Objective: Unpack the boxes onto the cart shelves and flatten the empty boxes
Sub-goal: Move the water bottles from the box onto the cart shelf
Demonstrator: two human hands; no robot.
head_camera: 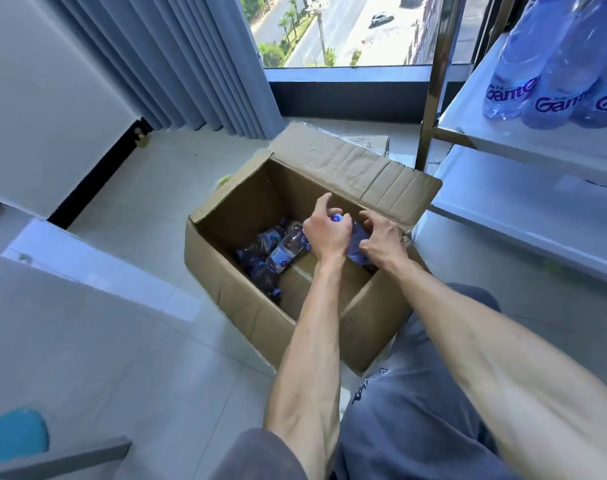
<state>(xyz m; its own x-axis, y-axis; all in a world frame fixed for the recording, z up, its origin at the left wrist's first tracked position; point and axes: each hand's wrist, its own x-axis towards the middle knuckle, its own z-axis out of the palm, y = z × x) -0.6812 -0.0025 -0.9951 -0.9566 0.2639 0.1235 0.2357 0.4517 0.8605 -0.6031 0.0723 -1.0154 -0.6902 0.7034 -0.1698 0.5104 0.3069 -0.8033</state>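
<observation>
- Head view: an open cardboard box (246, 306) sits on the tiled floor, beside the white cart shelves (523, 202).
- Left hand (326, 233) reaches into the box, fingers curled round a blue-capped bottle (355, 237), its cap showing just above the knuckles.
- Right hand (381, 240) grips the same bottle's body from the other side, fingers bent.
- More bottles (278, 251) lie on the box bottom, left of both hands.
- Large bottles (537, 64) rest on the upper shelf.
</observation>
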